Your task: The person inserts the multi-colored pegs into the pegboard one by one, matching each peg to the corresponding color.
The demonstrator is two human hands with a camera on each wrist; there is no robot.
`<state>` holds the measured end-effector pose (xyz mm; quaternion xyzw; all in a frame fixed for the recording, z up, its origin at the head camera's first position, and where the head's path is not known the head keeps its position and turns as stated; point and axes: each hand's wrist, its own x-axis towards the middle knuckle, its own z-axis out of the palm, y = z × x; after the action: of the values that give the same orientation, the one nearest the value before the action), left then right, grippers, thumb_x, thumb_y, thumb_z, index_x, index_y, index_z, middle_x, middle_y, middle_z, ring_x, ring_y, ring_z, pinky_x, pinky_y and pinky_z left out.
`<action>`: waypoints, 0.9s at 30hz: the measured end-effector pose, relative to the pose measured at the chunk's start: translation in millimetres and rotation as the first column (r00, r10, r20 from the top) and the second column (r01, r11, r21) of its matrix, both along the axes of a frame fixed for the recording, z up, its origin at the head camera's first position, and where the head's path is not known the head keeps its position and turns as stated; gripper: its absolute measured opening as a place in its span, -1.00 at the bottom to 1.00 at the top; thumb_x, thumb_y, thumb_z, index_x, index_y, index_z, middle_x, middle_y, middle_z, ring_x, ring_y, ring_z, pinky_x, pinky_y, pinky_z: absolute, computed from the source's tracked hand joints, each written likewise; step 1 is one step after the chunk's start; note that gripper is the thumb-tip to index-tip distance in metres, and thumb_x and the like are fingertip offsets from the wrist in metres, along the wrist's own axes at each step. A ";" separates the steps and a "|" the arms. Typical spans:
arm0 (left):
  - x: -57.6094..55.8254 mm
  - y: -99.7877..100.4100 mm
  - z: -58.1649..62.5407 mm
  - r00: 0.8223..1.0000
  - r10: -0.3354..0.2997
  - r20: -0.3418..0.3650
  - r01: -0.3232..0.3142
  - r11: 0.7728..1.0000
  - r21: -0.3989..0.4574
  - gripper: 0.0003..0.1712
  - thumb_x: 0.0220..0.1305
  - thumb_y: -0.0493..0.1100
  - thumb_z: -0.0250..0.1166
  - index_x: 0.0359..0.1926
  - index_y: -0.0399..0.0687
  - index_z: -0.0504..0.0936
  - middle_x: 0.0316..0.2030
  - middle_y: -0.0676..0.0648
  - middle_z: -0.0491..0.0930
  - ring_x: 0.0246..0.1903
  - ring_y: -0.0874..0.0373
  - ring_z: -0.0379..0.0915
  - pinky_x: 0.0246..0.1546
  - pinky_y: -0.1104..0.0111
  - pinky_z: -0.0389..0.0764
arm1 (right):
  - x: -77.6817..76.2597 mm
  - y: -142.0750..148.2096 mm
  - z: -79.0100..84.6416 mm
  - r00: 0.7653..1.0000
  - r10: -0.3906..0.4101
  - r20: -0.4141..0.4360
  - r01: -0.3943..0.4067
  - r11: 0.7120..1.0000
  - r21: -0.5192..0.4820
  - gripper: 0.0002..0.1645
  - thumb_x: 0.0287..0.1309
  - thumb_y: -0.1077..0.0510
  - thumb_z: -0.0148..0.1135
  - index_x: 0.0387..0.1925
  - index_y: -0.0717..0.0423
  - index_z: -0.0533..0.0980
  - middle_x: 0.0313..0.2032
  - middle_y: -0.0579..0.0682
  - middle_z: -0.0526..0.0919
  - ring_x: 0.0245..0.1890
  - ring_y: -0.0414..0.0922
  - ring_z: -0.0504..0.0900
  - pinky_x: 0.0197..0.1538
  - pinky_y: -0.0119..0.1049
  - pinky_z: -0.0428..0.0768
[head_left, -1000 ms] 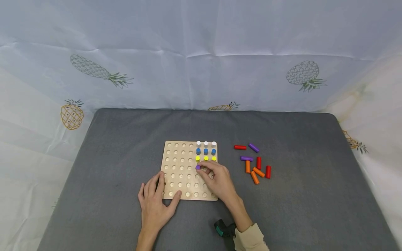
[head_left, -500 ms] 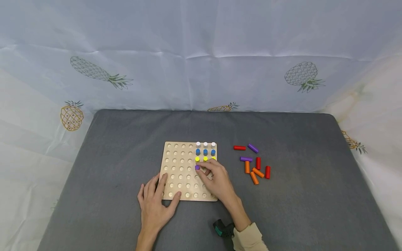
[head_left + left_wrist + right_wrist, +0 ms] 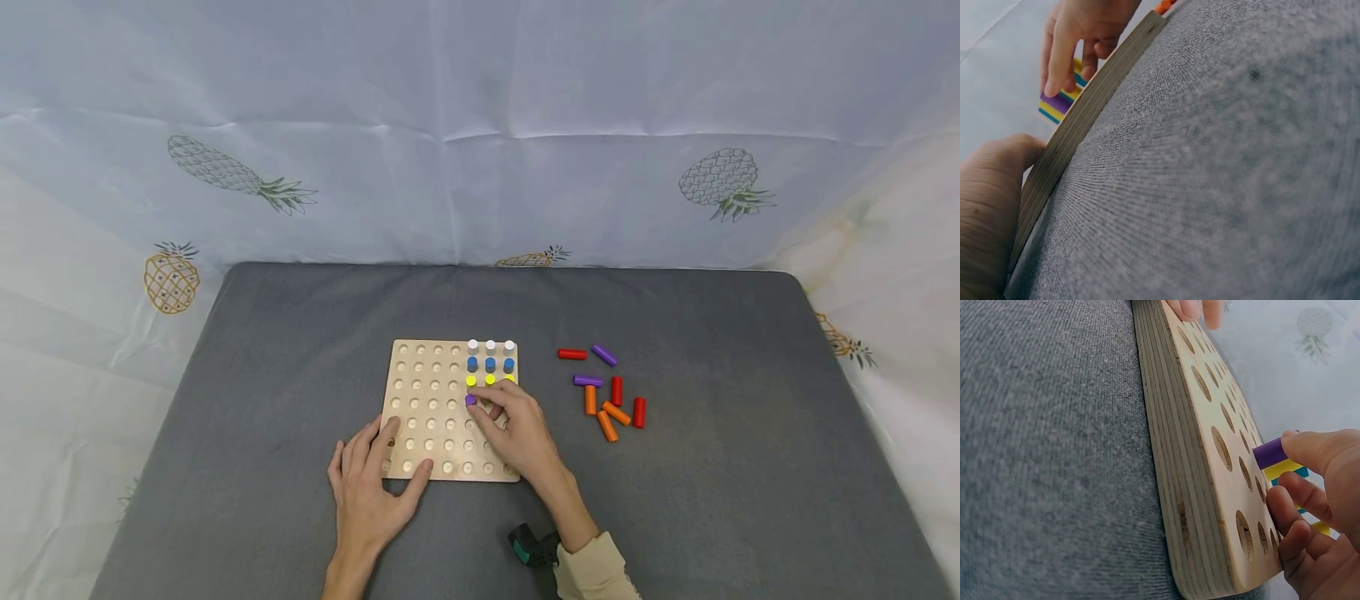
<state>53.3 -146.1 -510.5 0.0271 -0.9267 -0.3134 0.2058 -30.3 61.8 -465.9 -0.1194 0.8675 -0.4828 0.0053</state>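
A square wooden pegboard [image 3: 422, 403] with rows of round holes lies on the table. My right hand [image 3: 522, 429] pinches a purple peg [image 3: 470, 401] between thumb and index finger; in the right wrist view the purple peg [image 3: 1269, 454] stands upright at the board's surface. Behind it, white pegs [image 3: 491, 346], blue pegs [image 3: 490, 364] and yellow pegs [image 3: 471, 381] fill three short rows at the board's far right. My left hand [image 3: 371, 483] rests on the near left corner of the board, fingers spread, its thumb at the front edge.
Right of the board lie loose pegs: red pegs [image 3: 617, 390], purple pegs [image 3: 588, 380] and orange pegs [image 3: 607, 426]. A black device with a green patch [image 3: 533, 546] sits by the right wrist. The grey cloth-covered table [image 3: 720, 467] meets a pineapple-print curtain [image 3: 480, 192] behind.
The right hand keeps its pinch on the purple peg at the same spot. The left fingers have shifted slightly on the board's corner; the loose pegs lie as before.
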 end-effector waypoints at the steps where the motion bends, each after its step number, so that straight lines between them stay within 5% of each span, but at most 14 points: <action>1: 0.1 -0.1 0.0 1.000 -0.001 -0.003 0.001 1.000 0.001 -0.21 -0.05 0.05 0.56 0.26 -0.04 0.61 0.23 -0.29 0.56 0.24 -0.22 0.41 0.29 -0.39 0.07 | -0.1 0.0 -0.3 1.000 0.001 0.000 -0.001 1.000 0.001 -0.77 0.19 0.20 0.45 -0.09 0.08 0.76 -0.32 -0.08 0.68 -0.44 -0.34 0.50 -0.42 -0.50 0.49; 27: 0.5 0.4 1.4 0.999 -0.009 0.042 0.010 1.000 -0.022 -0.21 -0.05 0.07 0.57 0.25 -0.03 0.62 0.27 -0.33 0.52 0.26 -0.26 0.37 0.32 -0.41 0.03 | 2.0 9.1 0.1 1.000 0.002 -0.012 -0.003 0.999 -0.045 -0.73 0.14 0.21 0.49 -0.09 0.07 0.76 -0.26 -0.01 0.71 -0.43 -0.28 0.52 -0.42 -0.47 0.51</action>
<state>53.8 -145.7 -509.0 0.0272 -0.9342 -0.3036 0.1851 -28.2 71.0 -465.8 -0.1235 0.8562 -0.5017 -0.0021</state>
